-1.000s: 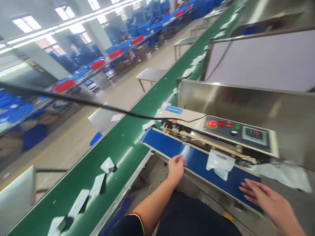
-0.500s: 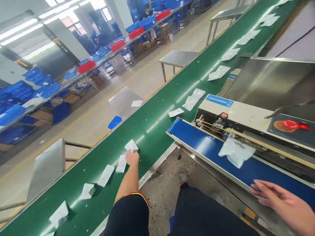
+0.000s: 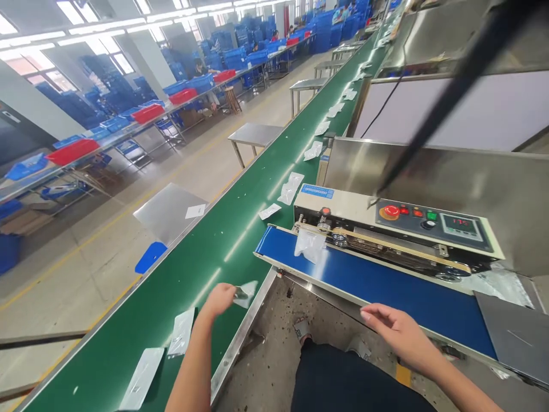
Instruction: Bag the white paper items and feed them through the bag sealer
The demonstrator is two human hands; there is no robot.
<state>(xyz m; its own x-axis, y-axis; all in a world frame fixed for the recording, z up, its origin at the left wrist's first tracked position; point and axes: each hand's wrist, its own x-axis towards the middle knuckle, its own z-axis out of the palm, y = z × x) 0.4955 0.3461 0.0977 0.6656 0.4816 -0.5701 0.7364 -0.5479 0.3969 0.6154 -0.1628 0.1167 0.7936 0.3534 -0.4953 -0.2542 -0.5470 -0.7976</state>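
My left hand (image 3: 221, 298) is over the green conveyor belt (image 3: 214, 243), its fingers closed on the edge of a small clear plastic pouch (image 3: 247, 293). My right hand (image 3: 397, 329) hovers at the near edge of the blue belt (image 3: 364, 286), fingers loosely bent and holding nothing. A clear bag (image 3: 311, 246) hangs from the band sealer (image 3: 343, 209) at the left end of its rollers, lying against the blue belt. Two flat white pouches (image 3: 182, 332) rest on the green belt, left of my left arm.
More pouches (image 3: 291, 187) lie in a line up the green belt. A control panel (image 3: 433, 223) with a red button tops the sealer. Steel side tables (image 3: 257, 135) stand beyond the belt. Blue and red bins (image 3: 148, 113) line a far bench with people. A dark strap (image 3: 454, 97) crosses the upper right.
My left hand now has a pouch and has come nearer the green belt's right edge. The bag has travelled left along the sealer. My view has turned right.
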